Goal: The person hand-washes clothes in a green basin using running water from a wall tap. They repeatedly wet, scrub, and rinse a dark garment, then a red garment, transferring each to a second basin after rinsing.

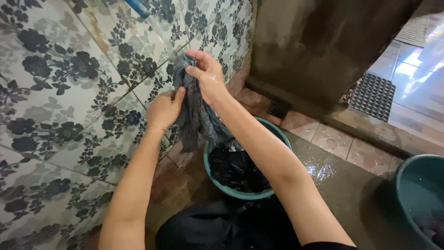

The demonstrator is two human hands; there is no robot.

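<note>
Both my hands hold a wet grey-blue cloth [194, 113] up under a stream of water [164, 39] that falls from a blue tap [137, 6] at the top. My right hand [206, 74] grips the cloth's top end. My left hand [164, 109] clasps it lower down on its left side. The cloth hangs down into a teal bucket [277, 132] that stands on the floor below and holds dark wet laundry [236, 169].
A wall of white tiles with black flowers [60, 92] fills the left. A second teal basin [418, 194] sits at the right edge. The floor [333, 171] is wet; a black perforated mat [372, 95] lies by a dark concrete wall [319, 41].
</note>
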